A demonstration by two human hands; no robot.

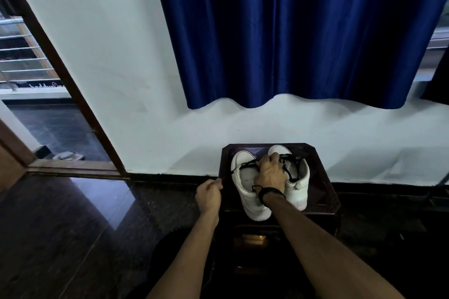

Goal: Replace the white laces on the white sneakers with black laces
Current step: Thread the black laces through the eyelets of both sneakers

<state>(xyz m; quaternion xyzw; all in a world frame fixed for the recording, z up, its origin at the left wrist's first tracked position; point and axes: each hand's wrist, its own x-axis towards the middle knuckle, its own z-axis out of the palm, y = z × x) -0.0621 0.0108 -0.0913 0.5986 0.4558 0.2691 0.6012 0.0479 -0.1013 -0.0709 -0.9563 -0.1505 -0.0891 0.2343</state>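
**Gripping the pair at the tongues, black laces already threaded**

Resting on a small dark side table (323, 192) against the far wall are two white sneakers (250, 199), side by side, toes pointing to the far side and heels hanging slightly over the near edge. Black laces (289, 167) are showing across both throats; no white lace is visible, so the swap is judged largely done.

The right hand (269, 172) is reaching between the shoes with fingers curled over the inner collars near the tongues, seemingly gripping both at once; whether lace ends are also caught in that grip cannot be told. The left hand (209, 195) is sitting just left of the table's near-left edge, fingers curled and pinching something thin and dark, possibly a lace end or the table rim; unclear.

Key relation: each shoe's long axis is running near-to-far, and the right hand is lying directly on that line at the midpoint. The left hand is apart from the shoes, to their left. A blue curtain (303, 31) is hanging above.
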